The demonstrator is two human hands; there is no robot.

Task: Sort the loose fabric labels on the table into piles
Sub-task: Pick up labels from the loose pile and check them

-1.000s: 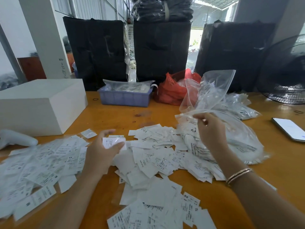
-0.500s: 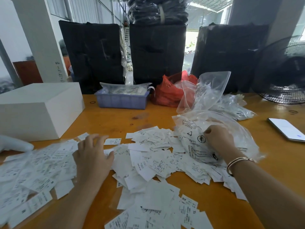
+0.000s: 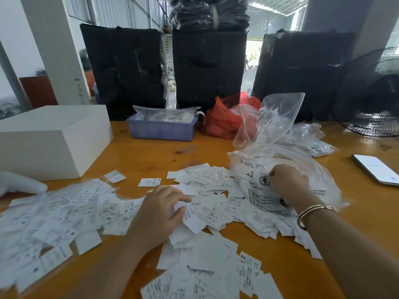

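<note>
Two bare hands sort white fabric labels [image 3: 207,203] scattered across an orange desk [image 3: 142,154].

The left hand [image 3: 160,214] lies on the middle heap, its grip loose, fingers spread over labels, seemingly holding nothing. The right hand [image 3: 288,180] presses on a clear plastic bag [image 3: 302,160] of more labels; whether its grip holds anything cannot be told. A broad spread of labels [image 3: 54,214] lies at the left, another cluster [image 3: 207,272] sits near the front edge, and the middle heap remains jumbled. Judging by this, sorting seems early: no neat piles show, and many labels await sorting. A white box [image 3: 51,139], blue tray [image 3: 162,128] and phone [image 3: 375,169] sit farther out.
</note>
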